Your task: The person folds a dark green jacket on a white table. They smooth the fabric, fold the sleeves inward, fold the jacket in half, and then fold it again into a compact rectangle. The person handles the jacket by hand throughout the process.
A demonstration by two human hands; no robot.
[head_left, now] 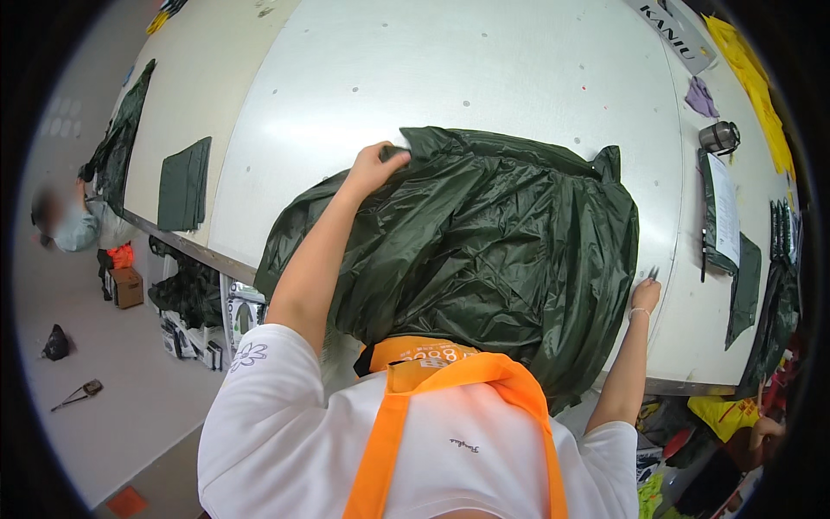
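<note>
A dark green, shiny waterproof garment (484,233), probably rainwear, lies spread and wrinkled over the pale table in front of me, its near part hanging over the edge against my apron. At its far left corner, my left hand (380,169) is closed, with thumb and fingers pinching the fabric edge. My right hand (646,294) is closed beside the garment's right side, just off the cloth. Out of its fingers sticks a small pointed tool (654,272), which looks like thread snips; most of it is hidden in the fist.
A folded green piece (184,186) lies on the left. To the right are a clipboard with paper (722,212), a grey flask (719,137), a purple cloth (701,97) and yellow fabric (752,95). Other people are at the left and lower right. A cardboard box (128,287) stands on the floor.
</note>
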